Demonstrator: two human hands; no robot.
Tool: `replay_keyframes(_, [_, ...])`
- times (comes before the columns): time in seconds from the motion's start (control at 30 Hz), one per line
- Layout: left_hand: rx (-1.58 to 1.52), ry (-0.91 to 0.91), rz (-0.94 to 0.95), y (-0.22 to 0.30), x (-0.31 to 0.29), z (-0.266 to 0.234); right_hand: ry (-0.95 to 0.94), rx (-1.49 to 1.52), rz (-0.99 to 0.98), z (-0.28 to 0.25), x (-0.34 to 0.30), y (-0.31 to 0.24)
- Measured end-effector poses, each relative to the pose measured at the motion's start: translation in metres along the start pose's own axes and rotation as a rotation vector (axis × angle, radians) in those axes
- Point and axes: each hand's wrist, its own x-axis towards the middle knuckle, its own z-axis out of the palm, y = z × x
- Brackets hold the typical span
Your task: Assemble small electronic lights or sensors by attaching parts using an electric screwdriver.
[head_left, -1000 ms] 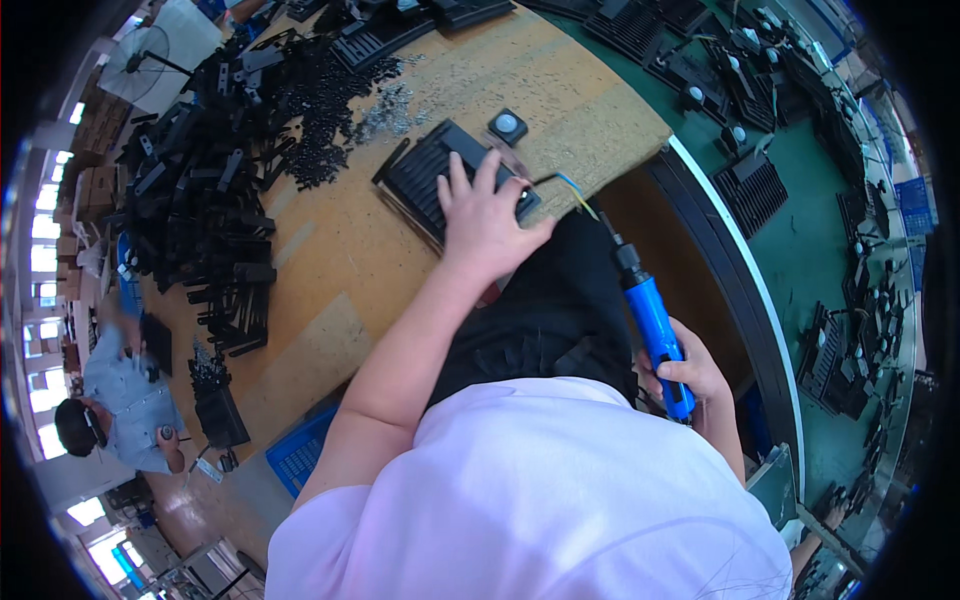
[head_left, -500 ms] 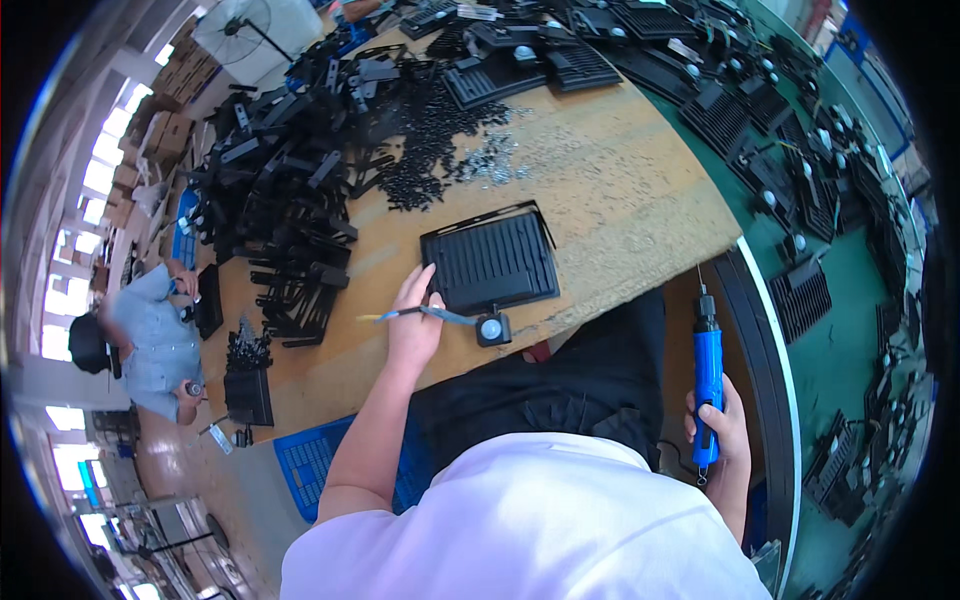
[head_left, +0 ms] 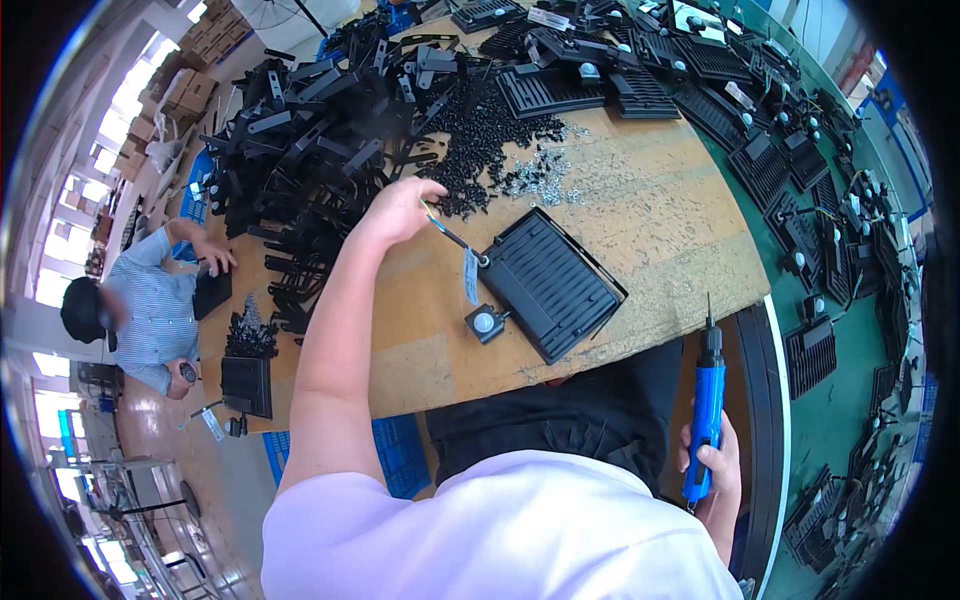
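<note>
My left hand (head_left: pixel 398 212) is at the edge of a heap of small black screws (head_left: pixel 470 150), its fingers curled together; what they hold, if anything, is hidden. A cable (head_left: pixel 448 232) with bare coloured wire ends runs from close beside these fingers to a black finned floodlight (head_left: pixel 552 288). The floodlight lies back side up on the table, with a bracket along its right edge, a white tag (head_left: pixel 471 276) on its cable and a domed sensor (head_left: pixel 485 323) at its lower left. My right hand (head_left: pixel 715 460) grips a blue electric screwdriver (head_left: pixel 707 400), bit pointing up, beside the table edge.
Black metal brackets (head_left: pixel 300 140) are piled at the left. Silver washers (head_left: pixel 545 178) lie beside the screws on the wooden table (head_left: pixel 680 220). More floodlights (head_left: pixel 550 90) cover the far side and the green surface (head_left: pixel 850 370) at right. A co-worker (head_left: pixel 150 310) sits at left.
My left hand has moved up and away from the floodlight to the screws. The floodlight has turned clockwise and shifted right. My right hand keeps hold of the screwdriver.
</note>
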Motion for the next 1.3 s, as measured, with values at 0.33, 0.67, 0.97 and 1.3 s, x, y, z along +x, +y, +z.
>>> replay_keyframes(0.33, [0.206,0.267,0.132,-0.011,0.034,0.035,0.018,0.010,0.092,0.014,0.019,-0.002])
replay_keyframes(0.67, [-0.485,0.735,-0.008,0.046,-0.046,-0.018,-0.020,-0.206,0.170,0.008,0.015,-0.010])
replay_keyframes(0.97, [-1.422,0.103,0.066,0.161,-0.123,0.081,-0.191,-0.561,0.072,0.023,0.014,-0.014])
replay_keyframes(1.3, [-1.793,-0.170,-0.220,0.174,-0.105,0.121,-0.425,-0.400,0.135,0.022,0.010,-0.014])
